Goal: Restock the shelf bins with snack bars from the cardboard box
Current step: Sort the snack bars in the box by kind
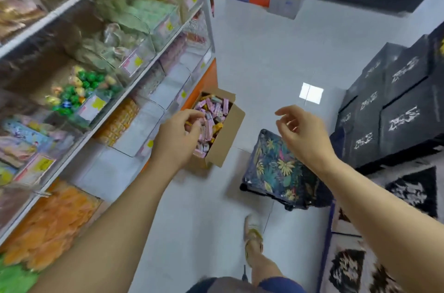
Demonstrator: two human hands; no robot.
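An open cardboard box (225,139) stands on the floor against the shelf base, filled with pink and purple snack bars (215,112). My left hand (179,135) is over the box's near side with fingers curled down among the bars; whether it holds one is hidden. My right hand (300,128) hangs in the air to the right of the box, fingers loosely curled, holding nothing. Clear shelf bins (153,110) line the shelves at left; some near the box look partly filled.
A stool with a leaf-print cushion (276,168) stands right of the box. Black boxes (394,110) are stacked along the right side, with patterned ones below. My foot (253,237) is on the grey floor. Bins of wrapped sweets (79,91) fill the upper shelves.
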